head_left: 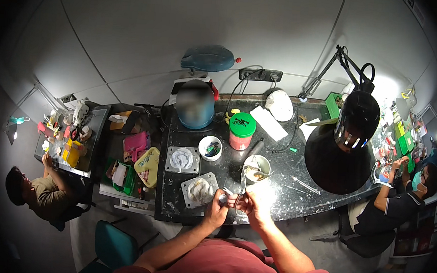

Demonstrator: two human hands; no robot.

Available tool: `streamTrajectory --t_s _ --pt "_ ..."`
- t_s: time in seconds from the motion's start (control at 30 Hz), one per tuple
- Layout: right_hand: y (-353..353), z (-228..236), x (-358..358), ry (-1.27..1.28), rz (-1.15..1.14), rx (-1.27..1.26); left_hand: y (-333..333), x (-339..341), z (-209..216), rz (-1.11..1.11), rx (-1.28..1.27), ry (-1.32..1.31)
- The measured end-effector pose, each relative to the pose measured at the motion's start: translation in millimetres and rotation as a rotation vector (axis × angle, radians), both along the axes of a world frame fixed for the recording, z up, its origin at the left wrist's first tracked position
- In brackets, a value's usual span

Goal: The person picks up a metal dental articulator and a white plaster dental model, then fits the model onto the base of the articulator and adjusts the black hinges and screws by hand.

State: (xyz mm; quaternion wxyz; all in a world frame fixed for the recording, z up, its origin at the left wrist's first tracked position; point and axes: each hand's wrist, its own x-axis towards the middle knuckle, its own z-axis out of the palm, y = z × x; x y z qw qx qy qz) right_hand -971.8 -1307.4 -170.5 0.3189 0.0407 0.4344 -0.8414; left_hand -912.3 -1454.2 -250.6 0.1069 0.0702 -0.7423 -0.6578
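Close together at the table's near edge, my two hands meet under bright light. My left hand [216, 213] is closed round a small pale, round-ended piece [223, 198]; its kind is too small to make out. My right hand [255, 206], partly washed out by glare, is closed on a slim metal hand tool [242, 181] that stands up from the fingers. Just beyond them is a white bowl [266, 162] with pale matter and tools in it. Left of my hands lies a square metal plate with a plaster mould [200, 190]; a second plate with a white mould [182, 159] is behind it.
A black lamp [341, 155] hangs at the right. Behind the bowl stand a green-lidded jar [242, 130], a white tub [210, 148] and a blue container [195, 107]. Slim tools [306, 186] lie rightward. People work at benches on both sides; a chair [114, 248] stands lower left.
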Motion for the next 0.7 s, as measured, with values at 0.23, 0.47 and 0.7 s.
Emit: streamTrajectory --t_s 0.23,0.47,0.7 --pt "-18.9 -16.4 19.3 -0.034 -0.086 -0.016 1.9 -8.6 25.7 -0.097 0.395 -0.073" --pt "-24.1 -16.6 9.8 -0.003 -0.043 0.018 -8.5 -12.4 17.8 -0.159 0.59 -0.046" --pt "-24.8 0.9 17.9 -0.085 0.037 -0.029 -18.6 -9.0 -1.7 -0.007 0.194 -0.083"
